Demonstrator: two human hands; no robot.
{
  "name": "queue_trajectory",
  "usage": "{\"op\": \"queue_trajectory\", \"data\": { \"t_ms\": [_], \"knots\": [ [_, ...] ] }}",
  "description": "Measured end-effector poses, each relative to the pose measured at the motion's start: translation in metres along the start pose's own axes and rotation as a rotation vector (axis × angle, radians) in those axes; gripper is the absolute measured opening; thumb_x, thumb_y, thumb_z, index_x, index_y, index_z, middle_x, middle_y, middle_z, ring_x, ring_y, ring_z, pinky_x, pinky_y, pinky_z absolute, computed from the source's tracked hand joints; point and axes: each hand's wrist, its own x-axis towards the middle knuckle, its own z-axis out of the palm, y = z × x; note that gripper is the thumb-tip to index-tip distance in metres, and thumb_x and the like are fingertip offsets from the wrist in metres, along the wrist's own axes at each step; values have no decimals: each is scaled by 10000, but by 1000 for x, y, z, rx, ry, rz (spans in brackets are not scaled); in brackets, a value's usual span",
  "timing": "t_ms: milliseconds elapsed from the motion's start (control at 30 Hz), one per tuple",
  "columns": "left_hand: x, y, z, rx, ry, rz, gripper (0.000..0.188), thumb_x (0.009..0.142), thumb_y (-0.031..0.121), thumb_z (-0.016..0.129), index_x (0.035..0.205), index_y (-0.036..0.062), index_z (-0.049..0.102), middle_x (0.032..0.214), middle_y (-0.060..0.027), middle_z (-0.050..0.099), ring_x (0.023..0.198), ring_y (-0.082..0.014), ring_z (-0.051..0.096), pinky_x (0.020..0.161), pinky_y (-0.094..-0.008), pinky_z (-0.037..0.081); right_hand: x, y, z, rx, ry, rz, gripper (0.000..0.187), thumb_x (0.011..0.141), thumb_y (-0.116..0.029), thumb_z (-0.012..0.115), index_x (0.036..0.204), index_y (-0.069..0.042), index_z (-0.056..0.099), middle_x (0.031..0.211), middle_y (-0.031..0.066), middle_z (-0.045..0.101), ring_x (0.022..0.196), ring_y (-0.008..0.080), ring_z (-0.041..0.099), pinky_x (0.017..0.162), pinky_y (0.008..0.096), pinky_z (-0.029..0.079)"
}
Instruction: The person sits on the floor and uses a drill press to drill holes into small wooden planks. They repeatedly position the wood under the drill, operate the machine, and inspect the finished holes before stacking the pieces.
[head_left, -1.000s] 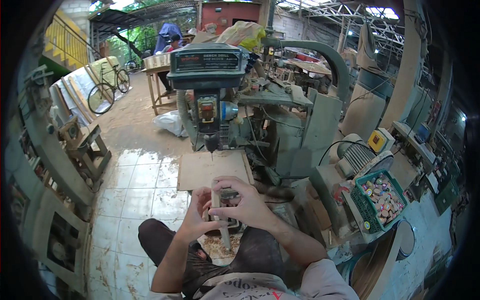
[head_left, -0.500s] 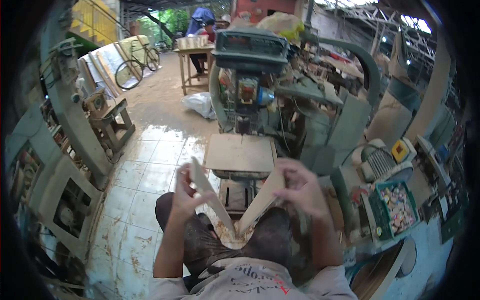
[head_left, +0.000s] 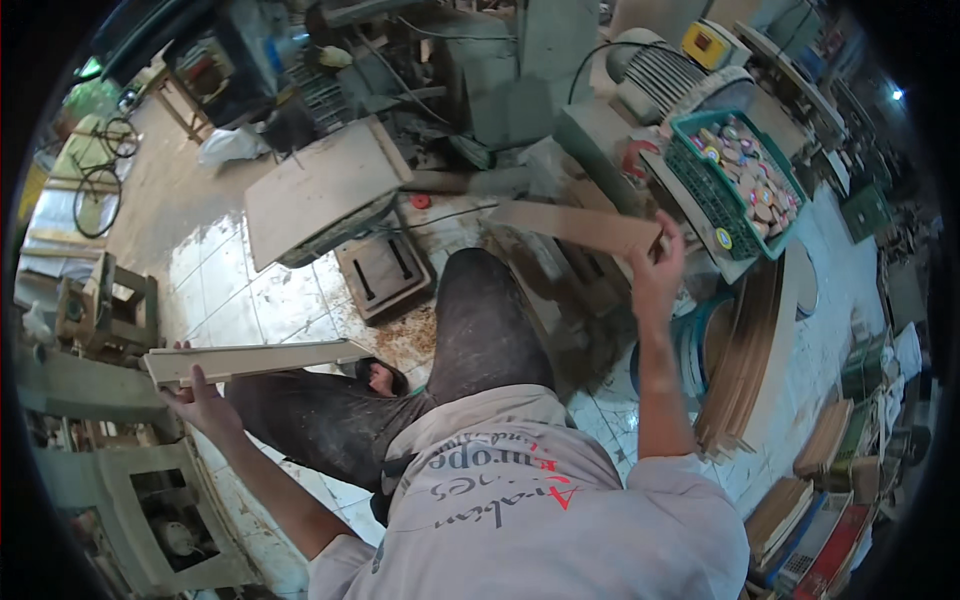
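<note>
My left hand is closed on one end of a long, pale wooden board, held level over my left thigh. A lengthwise line runs along this board; I cannot tell whether it is one piece or two. Out to the right, my right hand pinches the end of another flat wooden board, whose far end points left beyond my right knee. The two boards are well apart. In front of me stands a machine with a flat, dusty worktable, touched by neither hand.
A green plastic crate full of small round pieces stands at the right, beside a grey motor. Below it, curved wooden strips lean in a stack. Sawdust lies around the machine's slotted metal base.
My view has swung to the right and down. The boards, which met at their lower ends in a V between my knees, are now spread apart, one in each hand.
</note>
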Motion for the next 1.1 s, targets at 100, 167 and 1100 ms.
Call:
{"op": "queue_trajectory", "data": {
  "t_ms": [100,167,1100],
  "knots": [
    [-4,5,11,-29,18,-33,617,904,8,566,1419,83,235,1367,-195,462,1281,-309,453,1054,-473,402,-33,71,-19,-14,127,118,508,772,-11,593,1260,47,463,1250,152,467,1158,245,489,1004,345,381],
    [-4,9,16,-25,1,-30,631,903,25,578,1424,80,226,1373,-203,454,1288,-312,444,1053,-471,401,-57,100,-27,-98,186,173,502,768,-31,593,1248,53,472,1243,153,453,1160,265,476,1017,355,361],
    [-14,38,40,62,-149,51,632,898,62,593,1398,30,208,1353,-232,453,1277,-319,446,1067,-449,385,-253,334,-126,29,266,978,575,791,-53,574,1341,-58,404,1261,128,503,1105,260,517,881,367,460]
  ]
}}
